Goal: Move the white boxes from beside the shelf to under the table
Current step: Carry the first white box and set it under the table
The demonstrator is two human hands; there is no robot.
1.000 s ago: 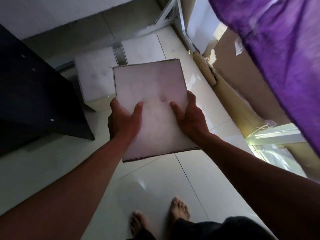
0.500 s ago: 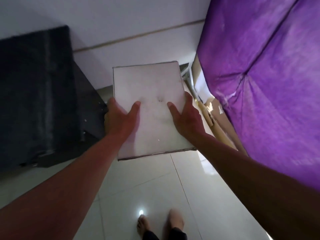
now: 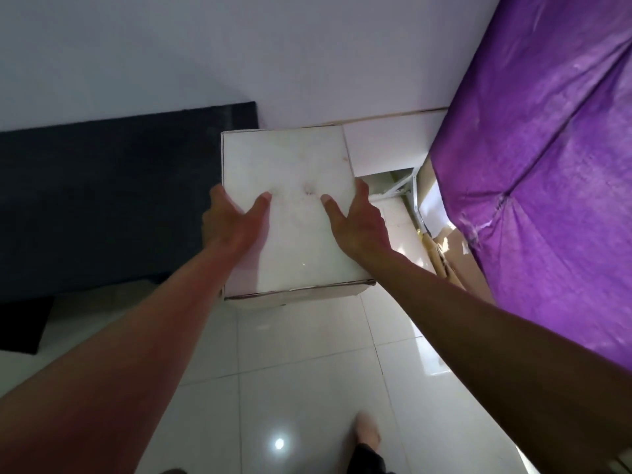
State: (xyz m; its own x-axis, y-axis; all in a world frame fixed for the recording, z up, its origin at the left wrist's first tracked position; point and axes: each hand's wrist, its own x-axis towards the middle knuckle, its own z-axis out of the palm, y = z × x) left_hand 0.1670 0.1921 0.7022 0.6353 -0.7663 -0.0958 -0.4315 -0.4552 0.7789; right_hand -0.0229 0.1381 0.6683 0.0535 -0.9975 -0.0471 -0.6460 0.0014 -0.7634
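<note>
Home room: purple mattress (image 3: pixel 547 165), white floor tiles (image 3: pixel 307 388), bare foot (image 3: pixel 367 431).

Both forearms are seen bare, no sleeves. Left hand (image 3: pixel 228 223) and right hand (image 3: pixel 359 224) ungloved. Bare foot (image 3: pixel 367 431) noted below dark trouser hem (image 3: pixel 369 458).

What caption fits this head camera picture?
Both hands, left hand and right hand, carry a white box above the tiled floor.
</note>
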